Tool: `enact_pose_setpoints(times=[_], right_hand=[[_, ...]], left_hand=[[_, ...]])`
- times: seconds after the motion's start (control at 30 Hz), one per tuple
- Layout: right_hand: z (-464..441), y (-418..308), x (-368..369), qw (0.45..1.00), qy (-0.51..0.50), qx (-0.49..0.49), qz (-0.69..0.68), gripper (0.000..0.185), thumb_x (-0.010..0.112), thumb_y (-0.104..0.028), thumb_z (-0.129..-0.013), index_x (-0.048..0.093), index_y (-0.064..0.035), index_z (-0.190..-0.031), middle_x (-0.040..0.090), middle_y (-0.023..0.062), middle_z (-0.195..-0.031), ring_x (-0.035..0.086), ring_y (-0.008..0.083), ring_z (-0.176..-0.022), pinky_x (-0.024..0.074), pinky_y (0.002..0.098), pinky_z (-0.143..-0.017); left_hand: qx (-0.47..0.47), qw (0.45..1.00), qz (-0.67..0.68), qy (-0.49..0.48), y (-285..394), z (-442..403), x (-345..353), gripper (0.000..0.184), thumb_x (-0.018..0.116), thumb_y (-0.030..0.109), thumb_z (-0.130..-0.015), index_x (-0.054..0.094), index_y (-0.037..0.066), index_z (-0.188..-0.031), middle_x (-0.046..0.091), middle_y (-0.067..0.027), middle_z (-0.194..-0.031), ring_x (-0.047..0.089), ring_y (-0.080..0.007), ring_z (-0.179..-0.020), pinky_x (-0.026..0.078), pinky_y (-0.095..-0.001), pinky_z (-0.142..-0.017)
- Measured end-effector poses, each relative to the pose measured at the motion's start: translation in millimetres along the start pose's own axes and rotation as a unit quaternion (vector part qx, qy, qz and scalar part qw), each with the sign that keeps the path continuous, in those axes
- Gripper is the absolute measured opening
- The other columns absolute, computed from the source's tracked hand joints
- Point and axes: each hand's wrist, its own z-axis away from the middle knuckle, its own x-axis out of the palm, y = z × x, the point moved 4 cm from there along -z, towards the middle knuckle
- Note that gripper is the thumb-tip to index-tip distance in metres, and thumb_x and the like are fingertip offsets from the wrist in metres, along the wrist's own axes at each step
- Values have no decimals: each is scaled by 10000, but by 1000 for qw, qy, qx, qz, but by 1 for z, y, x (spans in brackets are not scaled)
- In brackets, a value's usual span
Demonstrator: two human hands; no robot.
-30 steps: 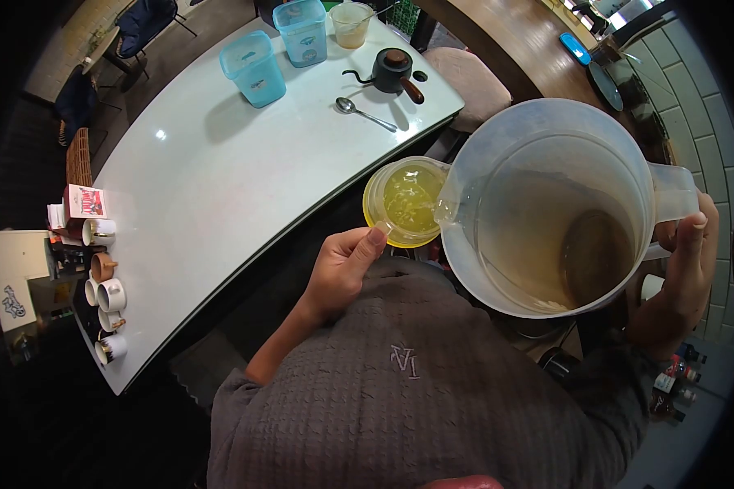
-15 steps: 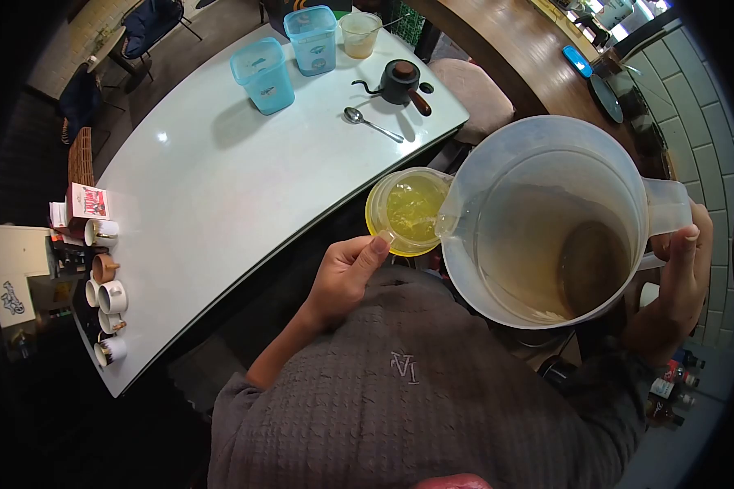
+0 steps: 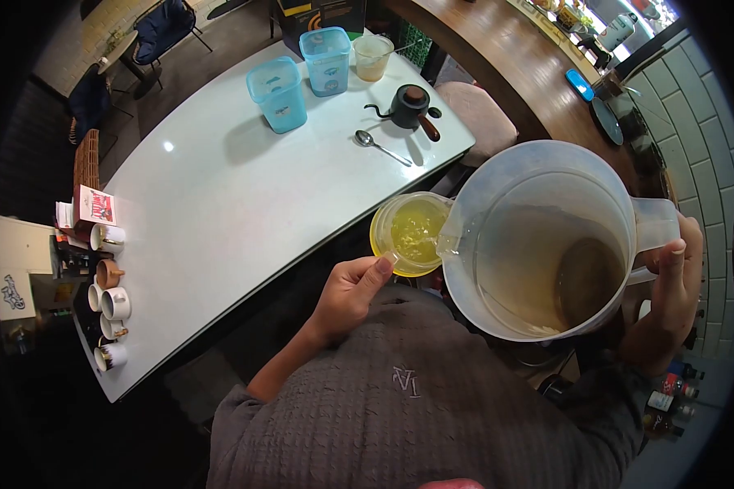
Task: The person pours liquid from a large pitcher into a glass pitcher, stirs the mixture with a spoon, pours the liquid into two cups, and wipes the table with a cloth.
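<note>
"White mugs (image 3: 117, 304), table's (image 3: 187, 228) left edge. Then?"
"Left hand (image 3: 349, 295) gripping clear cup (image 3: 381, 228) of yellow liquid (image 3: 418, 226), held just off the near edge."
"Jug (image 3: 501, 208)?"
"Spout (image 3: 449, 242) at cup rim, right hand (image 3: 674, 281) closed round handle (image 3: 655, 222) — mid-pour, I judge."
"Calls for?"
"Steady tilt, cup level."

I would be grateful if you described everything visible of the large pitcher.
The large pitcher looks like translucent whitish plastic, with a wide round mouth, a spout and a handle. The right hand grips the handle. The pitcher is tilted toward the small container, its spout at the container's rim; whether they touch is unclear. Through its open mouth, a dark round patch shows at the bottom.
</note>
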Motion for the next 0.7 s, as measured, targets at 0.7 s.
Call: enact_pose_setpoints(times=[0.7], right_hand=[[0, -2, 5, 999, -27, 7, -22, 690, 412, -587, -918, 605, 74, -960, 510, 63, -764, 429, 143, -775, 326, 285, -698]], left_hand=[[4, 1000, 2, 7, 3, 0, -13, 398, 475, 286, -1000, 536, 22, -709, 379, 98, -655, 278, -2, -614, 259, -193, -524]])
